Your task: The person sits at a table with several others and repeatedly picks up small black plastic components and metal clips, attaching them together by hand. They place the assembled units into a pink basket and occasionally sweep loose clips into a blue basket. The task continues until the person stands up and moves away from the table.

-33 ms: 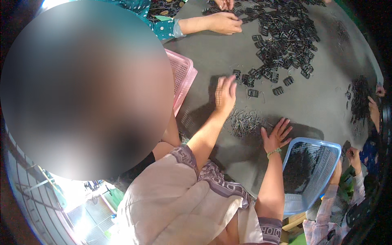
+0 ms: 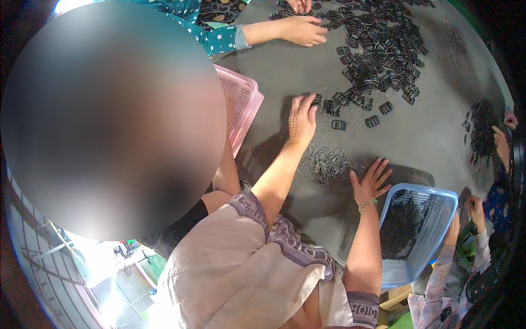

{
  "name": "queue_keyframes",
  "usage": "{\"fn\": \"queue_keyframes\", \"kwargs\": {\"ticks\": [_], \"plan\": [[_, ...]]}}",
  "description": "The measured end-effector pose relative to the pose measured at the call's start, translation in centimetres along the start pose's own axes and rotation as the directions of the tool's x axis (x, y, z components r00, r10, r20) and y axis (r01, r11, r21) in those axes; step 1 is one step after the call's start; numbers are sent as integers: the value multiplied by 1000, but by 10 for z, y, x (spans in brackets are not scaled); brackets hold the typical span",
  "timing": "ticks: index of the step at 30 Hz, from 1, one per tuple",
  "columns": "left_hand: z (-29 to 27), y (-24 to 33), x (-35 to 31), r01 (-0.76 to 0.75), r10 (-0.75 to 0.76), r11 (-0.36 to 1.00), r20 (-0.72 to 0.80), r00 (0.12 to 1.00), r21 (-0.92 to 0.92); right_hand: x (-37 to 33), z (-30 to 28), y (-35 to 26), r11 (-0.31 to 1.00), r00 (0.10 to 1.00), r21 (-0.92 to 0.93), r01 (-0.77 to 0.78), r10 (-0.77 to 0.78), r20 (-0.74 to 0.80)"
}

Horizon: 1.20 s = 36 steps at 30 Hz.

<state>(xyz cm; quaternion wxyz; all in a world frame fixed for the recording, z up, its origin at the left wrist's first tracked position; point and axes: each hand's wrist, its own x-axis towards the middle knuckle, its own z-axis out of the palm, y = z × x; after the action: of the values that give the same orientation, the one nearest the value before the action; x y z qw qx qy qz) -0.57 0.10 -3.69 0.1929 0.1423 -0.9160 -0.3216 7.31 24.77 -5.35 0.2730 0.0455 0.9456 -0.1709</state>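
Observation:
My left hand [image 2: 301, 119] reaches over the grey table, fingers stretched and apart. Its fingertips are at a small black plastic buckle [image 2: 317, 100] on the near-left edge of a loose pile; whether they press on it I cannot tell. Several more black buckles [image 2: 339, 125] lie just right of it. My right hand [image 2: 371, 183] rests palm down with fingers spread on the tabletop, holding nothing that shows. A green bracelet [image 2: 367, 204] circles that wrist. Between my two hands sits a heap of thin, curved metal wire pieces [image 2: 327, 163].
A large pile of black buckles [image 2: 383, 49] covers the far table. A blue basket [image 2: 430, 190] with dark pieces stands right of my right arm, a pink basket [image 2: 252, 104] at the left. Co-workers' hands [image 2: 304, 30] work at the far side and right, by another dark heap [image 2: 482, 131].
My left hand has shifted very slightly away from me, its fingertips now closer to the edge buckle. My right hand stays in place.

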Motion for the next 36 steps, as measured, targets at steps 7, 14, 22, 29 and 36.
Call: {"fn": "queue_keyframes", "kwargs": {"ticks": [7, 14, 22, 29, 36], "plan": [[-19, 25, 13, 239, -180, 969, 506, 843, -54, 1, -9, 3, 999, 998, 5, -43, 43, 53], [-18, 13, 3, 407, -178, 857, 560, 809, -316, -3, -9, -3, 999, 995, 34, -40, 37, 90], [-15, 33, 3, 542, -232, 774, 651, 723, -327, -3, -14, -5, 995, 993, 72, -66, 58, 103], [-4, 54, 4, 594, -102, 705, 773, 627, -388, 1, -7, -2, 996, 998, 91, -20, 15, 55], [-18, 89, 20, -30, 52, 999, 770, 636, -43, 0, -15, -6, 993, 995, 109, -49, 39, 92]]}}
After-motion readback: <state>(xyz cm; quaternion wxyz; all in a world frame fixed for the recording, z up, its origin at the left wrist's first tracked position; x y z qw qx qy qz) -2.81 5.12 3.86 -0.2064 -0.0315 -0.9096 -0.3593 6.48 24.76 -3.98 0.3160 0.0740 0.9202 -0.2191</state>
